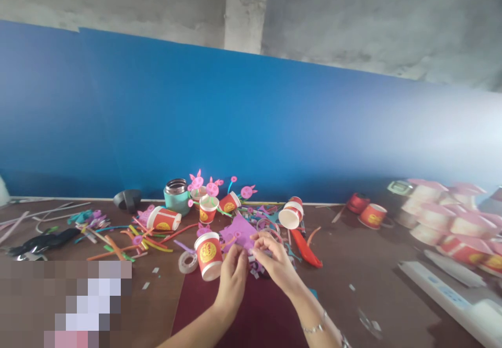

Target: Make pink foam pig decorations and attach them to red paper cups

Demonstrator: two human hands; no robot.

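My left hand (235, 269) is closed, thumb against fingers, over the front of the paper scraps. Close beside it my right hand (275, 259) has its thumb and fingertips drawn together in a pinch. Whatever lies between the fingertips is too small to make out. Just behind both hands is a sheet of purple paper (240, 229). A red and white paper cup (208, 256) stands slightly tilted at my left hand. To its left is a roll of clear tape (187, 262). Beneath my forearms lies a dark red mat (196, 306).
Paper cups with pink pig-face cutouts (213, 187) stand at the back beside a teal flask (176, 196). Coloured strips (152, 238) lie to the left. Red scissors (306, 248) lie right of the scraps. Stacked cups (447, 212) and a white power strip (443, 290) occupy the right.
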